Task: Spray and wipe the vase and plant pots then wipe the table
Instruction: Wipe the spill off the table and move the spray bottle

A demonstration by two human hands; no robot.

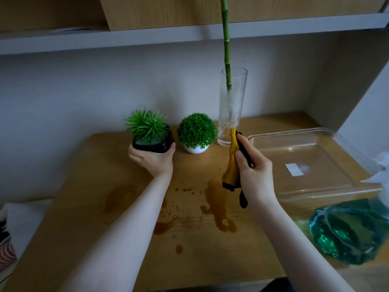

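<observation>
My left hand (152, 160) grips the black square pot (154, 144) of a spiky green plant from below and in front, at the back of the wooden table (88, 207). To its right a round leafy plant in a white pot (194, 149) stands on the table. Further right stands a tall clear glass vase (230, 106) with a green bamboo stalk in it. My right hand (252, 171) holds a yellow cloth with black trim (231, 165), hanging just in front of the vase. Brown liquid stains (219, 209) spread over the table's middle.
A clear plastic tray (305, 163) lies at the right. In front of it, near the right edge, lies a spray bottle of blue-green liquid (349, 230). A grey shelf (105, 39) runs overhead. The wall is close behind the plants.
</observation>
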